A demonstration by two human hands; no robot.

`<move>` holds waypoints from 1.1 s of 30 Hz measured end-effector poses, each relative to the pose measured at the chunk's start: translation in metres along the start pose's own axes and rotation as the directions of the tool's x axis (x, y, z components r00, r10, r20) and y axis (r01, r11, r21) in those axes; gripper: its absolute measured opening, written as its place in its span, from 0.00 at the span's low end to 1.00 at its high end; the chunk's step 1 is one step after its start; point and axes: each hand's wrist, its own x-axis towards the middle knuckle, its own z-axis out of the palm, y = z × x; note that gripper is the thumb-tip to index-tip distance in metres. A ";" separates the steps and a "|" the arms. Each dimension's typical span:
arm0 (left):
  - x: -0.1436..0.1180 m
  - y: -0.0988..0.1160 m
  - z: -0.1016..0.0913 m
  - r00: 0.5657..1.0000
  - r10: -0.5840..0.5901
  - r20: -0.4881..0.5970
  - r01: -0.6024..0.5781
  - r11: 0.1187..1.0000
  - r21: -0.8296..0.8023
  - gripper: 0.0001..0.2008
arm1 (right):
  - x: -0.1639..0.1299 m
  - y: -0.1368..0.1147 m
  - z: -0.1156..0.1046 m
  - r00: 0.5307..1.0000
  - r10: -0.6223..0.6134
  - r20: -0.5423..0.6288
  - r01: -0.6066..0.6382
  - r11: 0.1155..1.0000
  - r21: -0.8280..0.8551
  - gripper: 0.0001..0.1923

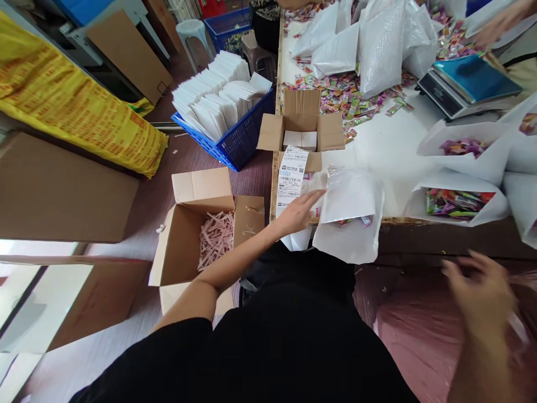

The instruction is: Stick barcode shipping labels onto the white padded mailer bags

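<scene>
My left hand (298, 214) reaches over the table's front edge with its fingers stretched out, their tips at the left side of a white padded mailer (350, 193). The mailer's mouth faces me and small candy packets (366, 220) show inside it. Just beyond my left hand lies a strip of printed shipping labels (292, 170), hanging from a small open carton (301, 103) with white label stacks in it. My right hand (482, 288) is off to the right, below the table, blurred, with its fingers apart and nothing visible in them. Beneath it is pink plastic sheeting (413, 347).
Open filled mailers (465, 210) line the table's right side near a scale (470, 84). Loose candy packets (348, 101) and full white mailers (381, 50) cover the back. Left stand a blue basket of envelopes (241, 145) and a carton of shredded paper (178, 246). Another person's hand (501, 25) shows top right.
</scene>
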 end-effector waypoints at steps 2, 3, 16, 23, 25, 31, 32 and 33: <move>0.015 -0.003 0.003 0.950 0.252 0.184 -0.267 0.962 0.063 0.28 | 0.008 -0.011 0.061 0.940 -0.319 0.125 0.321 0.947 0.002 0.35; 0.020 -0.007 0.005 0.895 0.336 0.295 -0.369 0.927 0.064 0.27 | 0.009 -0.018 0.085 0.875 -0.448 0.182 0.450 0.892 0.032 0.30; -0.008 -0.038 0.013 0.881 0.348 0.321 -0.335 0.937 -0.097 0.14 | -0.019 -0.042 0.128 0.748 -0.658 0.092 0.643 0.752 0.147 0.04; -0.028 -0.025 -0.006 0.996 0.078 0.046 -0.059 0.945 -0.322 0.12 | -0.033 -0.042 0.116 0.981 -0.188 0.041 0.135 0.823 0.551 0.07; -0.034 -0.020 0.002 0.990 -0.128 -0.061 0.103 0.945 -0.311 0.12 | -0.037 -0.048 0.119 0.992 0.048 0.113 -0.105 0.808 0.579 0.11; -0.029 -0.015 0.034 0.785 -0.596 -0.171 0.471 0.753 -0.460 0.13 | -0.034 -0.056 0.142 0.879 0.338 0.337 -0.474 0.698 0.536 0.15; -0.028 -0.016 0.035 0.763 -0.628 -0.156 0.503 0.727 -0.468 0.14 | -0.033 -0.053 0.143 0.847 0.364 0.387 -0.528 0.654 0.542 0.16; -0.028 -0.018 0.036 0.740 -0.657 -0.144 0.536 0.705 -0.465 0.13 | -0.033 -0.050 0.143 0.819 0.381 0.428 -0.571 0.610 0.550 0.17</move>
